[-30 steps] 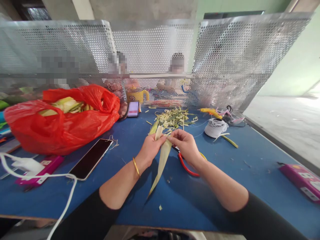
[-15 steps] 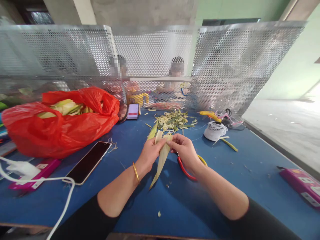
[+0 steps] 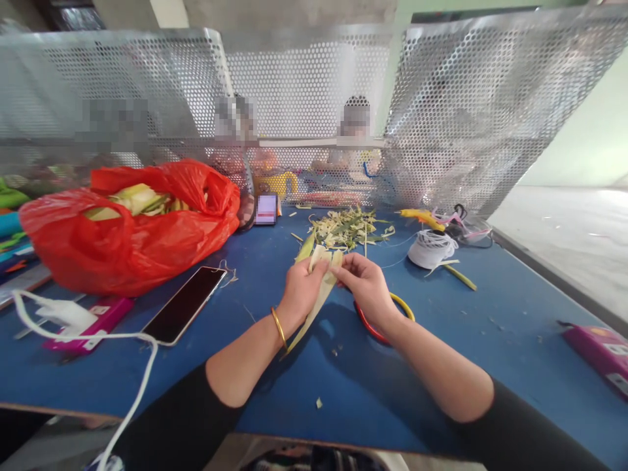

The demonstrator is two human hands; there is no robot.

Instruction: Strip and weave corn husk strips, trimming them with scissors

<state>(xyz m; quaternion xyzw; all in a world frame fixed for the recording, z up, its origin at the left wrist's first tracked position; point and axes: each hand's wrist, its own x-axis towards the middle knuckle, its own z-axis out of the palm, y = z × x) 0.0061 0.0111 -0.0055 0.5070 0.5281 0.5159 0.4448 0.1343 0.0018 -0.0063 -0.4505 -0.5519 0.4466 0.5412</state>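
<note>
My left hand (image 3: pixel 298 291) is closed on a pale corn husk (image 3: pixel 318 302), its thumb pressed on the upper part. The husk's long pointed tip trails down beside my left wrist, near a gold bangle (image 3: pixel 278 327). My right hand (image 3: pixel 367 284) pinches the husk's upper edge between thumb and fingers. A greener strip of husk (image 3: pixel 307 247) sticks up behind my left hand. Beneath my right hand and wrist lies a tool with red and yellow loop handles (image 3: pixel 377 335), partly hidden. Beyond both hands sits a pile of husk scraps (image 3: pixel 346 229).
A red plastic bag (image 3: pixel 196 229) of husks stands left, by a dark phone (image 3: pixel 186 304) and a purple power strip (image 3: pixel 105 320) with a white cable (image 3: pixel 147 373). White cord (image 3: pixel 432 250) and a yellow glue gun (image 3: pixel 422 217) lie right. A perforated metal screen (image 3: pixel 304 85) closes the back.
The view has tilted down slightly. Both hands still grip the husk close together, and its loose tip has swung left toward my left wrist.
</note>
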